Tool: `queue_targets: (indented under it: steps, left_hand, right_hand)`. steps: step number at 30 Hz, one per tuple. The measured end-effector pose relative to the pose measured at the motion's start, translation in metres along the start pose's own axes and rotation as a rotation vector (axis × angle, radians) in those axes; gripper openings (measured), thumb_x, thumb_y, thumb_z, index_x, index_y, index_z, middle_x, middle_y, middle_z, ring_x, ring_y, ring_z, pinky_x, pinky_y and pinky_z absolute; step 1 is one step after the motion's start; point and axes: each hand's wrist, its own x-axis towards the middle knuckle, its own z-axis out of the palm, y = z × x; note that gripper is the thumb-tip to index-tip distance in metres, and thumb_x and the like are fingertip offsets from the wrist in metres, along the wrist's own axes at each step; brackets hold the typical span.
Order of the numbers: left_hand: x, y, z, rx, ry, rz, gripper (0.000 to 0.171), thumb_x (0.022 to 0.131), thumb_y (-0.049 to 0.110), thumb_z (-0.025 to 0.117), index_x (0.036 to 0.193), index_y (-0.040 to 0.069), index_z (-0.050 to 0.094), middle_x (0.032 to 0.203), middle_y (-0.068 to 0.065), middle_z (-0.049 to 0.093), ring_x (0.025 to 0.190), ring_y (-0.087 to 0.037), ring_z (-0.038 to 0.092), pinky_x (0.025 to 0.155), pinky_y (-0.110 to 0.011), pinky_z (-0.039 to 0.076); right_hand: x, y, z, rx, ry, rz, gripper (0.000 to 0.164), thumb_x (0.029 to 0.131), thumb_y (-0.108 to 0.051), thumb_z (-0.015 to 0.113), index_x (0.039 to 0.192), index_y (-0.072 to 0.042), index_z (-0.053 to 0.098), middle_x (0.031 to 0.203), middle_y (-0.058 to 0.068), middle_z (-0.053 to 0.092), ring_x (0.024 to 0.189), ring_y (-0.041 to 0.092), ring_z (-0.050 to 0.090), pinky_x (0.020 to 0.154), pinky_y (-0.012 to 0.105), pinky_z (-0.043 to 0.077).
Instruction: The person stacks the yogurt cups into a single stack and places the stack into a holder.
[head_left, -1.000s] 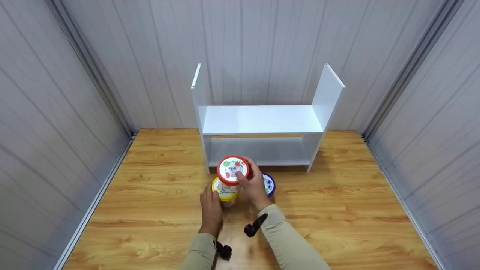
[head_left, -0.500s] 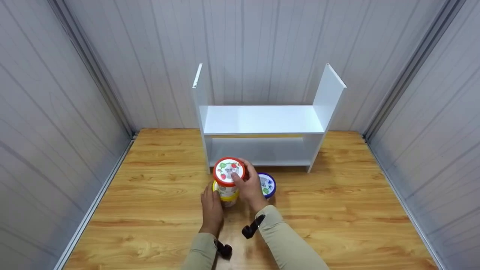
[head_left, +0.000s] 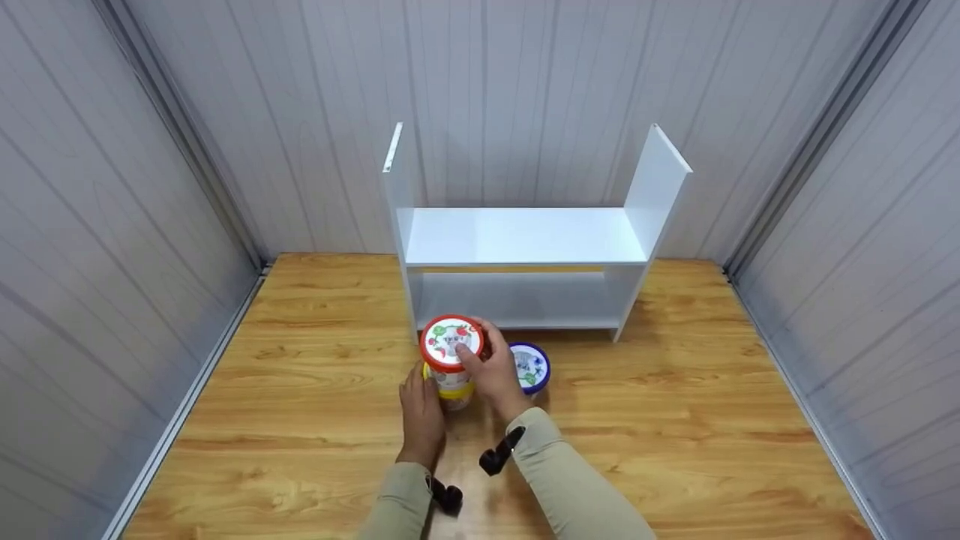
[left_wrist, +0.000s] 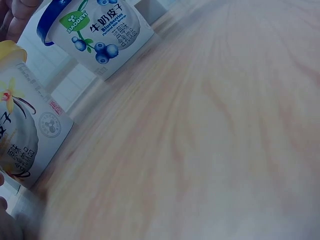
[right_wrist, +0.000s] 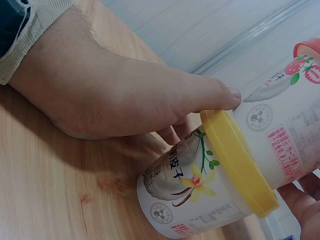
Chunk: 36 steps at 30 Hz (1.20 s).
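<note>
A white tub with a red lid and strawberry print [head_left: 444, 336] stands upright on the yellow lid of a second tub with vanilla-flower print [right_wrist: 192, 187]. My right hand [head_left: 496, 375] grips the red-lidded tub, thumb on its lid and fingers round its right side. Around the left side of the yellow-lidded tub, my left hand [head_left: 421, 420] holds it low, its thumb [right_wrist: 210, 95] by the lid rim where the two tubs meet. A third tub with a blue lid and blueberry print [head_left: 531, 366] stands on the wooden surface, just right of my right hand.
Behind the tubs stands a white two-level shelf [head_left: 525, 236] with tall side panels. Pale panelled walls [head_left: 517, 97] enclose the wooden surface [head_left: 675, 420] at the back and on both sides.
My right hand has moved the red-lidded tub left, over the yellow-lidded one, covering more of its lid. The blue-lidded tub shows more. My left hand has stayed in place.
</note>
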Motion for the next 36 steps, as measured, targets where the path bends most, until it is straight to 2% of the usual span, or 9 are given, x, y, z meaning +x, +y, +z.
queue_targets:
  steps: [4, 11, 21, 27, 32, 36]
  left_hand:
    - [0.001, 0.000, -0.001, 0.004, 0.000, -0.001, 0.055, 0.111, 0.043, 0.028, 0.157, 0.013, 0.034, 0.154, -0.011, 0.040, 0.136, -0.028, 0.034, 0.115, -0.055, 0.030]
    - [0.000, 0.000, -0.002, -0.016, -0.001, 0.002, 0.054, 0.111, 0.041, 0.030, 0.158, 0.014, 0.033, 0.154, -0.013, 0.038, 0.138, -0.031, 0.032, 0.116, -0.057, 0.027]
    - [-0.001, 0.000, -0.002, -0.043, -0.015, -0.002, 0.056, 0.110, 0.046, 0.028, 0.158, 0.018, 0.032, 0.156, -0.009, 0.037, 0.137, -0.028, 0.033, 0.116, -0.057, 0.029]
    - [0.000, -0.001, -0.002, -0.054, -0.013, -0.021, 0.060, 0.109, 0.052, 0.028, 0.159, 0.019, 0.032, 0.155, -0.007, 0.037, 0.138, -0.027, 0.033, 0.116, -0.057, 0.028]
    - [0.001, -0.002, -0.001, -0.047, -0.004, 0.009, 0.057, 0.110, 0.047, 0.028, 0.158, 0.018, 0.034, 0.153, -0.008, 0.039, 0.136, -0.028, 0.034, 0.115, -0.057, 0.029]
    - [0.002, -0.003, 0.000, -0.036, 0.019, 0.046, 0.052, 0.111, 0.039, 0.031, 0.156, 0.013, 0.036, 0.153, -0.011, 0.042, 0.135, -0.029, 0.035, 0.114, -0.056, 0.030]
  right_hand:
    - [0.000, -0.001, 0.002, 0.004, 0.009, 0.004, 0.073, 0.090, -0.043, 0.073, 0.150, -0.015, 0.043, 0.146, 0.008, 0.051, 0.133, 0.024, 0.051, 0.113, 0.043, 0.040]
    - [0.001, -0.002, 0.005, -0.027, 0.005, -0.046, 0.068, 0.092, -0.039, 0.071, 0.149, -0.012, 0.046, 0.140, 0.010, 0.056, 0.127, 0.026, 0.055, 0.110, 0.045, 0.043]
    - [0.001, -0.006, 0.005, -0.097, -0.007, 0.023, 0.073, 0.091, -0.049, 0.070, 0.151, -0.017, 0.043, 0.147, 0.009, 0.051, 0.134, 0.028, 0.050, 0.113, 0.049, 0.039]
    - [0.000, -0.007, 0.003, -0.059, -0.033, 0.019, 0.073, 0.093, -0.045, 0.069, 0.154, -0.020, 0.038, 0.151, 0.010, 0.047, 0.137, 0.028, 0.047, 0.114, 0.048, 0.038]
    - [-0.003, -0.011, -0.002, -0.013, -0.034, -0.019, 0.074, 0.094, -0.040, 0.069, 0.156, -0.018, 0.035, 0.148, 0.011, 0.049, 0.135, 0.027, 0.048, 0.115, 0.045, 0.037]
    - [-0.003, -0.013, -0.010, 0.021, -0.056, -0.094, 0.074, 0.095, -0.034, 0.067, 0.156, -0.011, 0.033, 0.147, 0.014, 0.049, 0.136, 0.029, 0.048, 0.116, 0.046, 0.036]
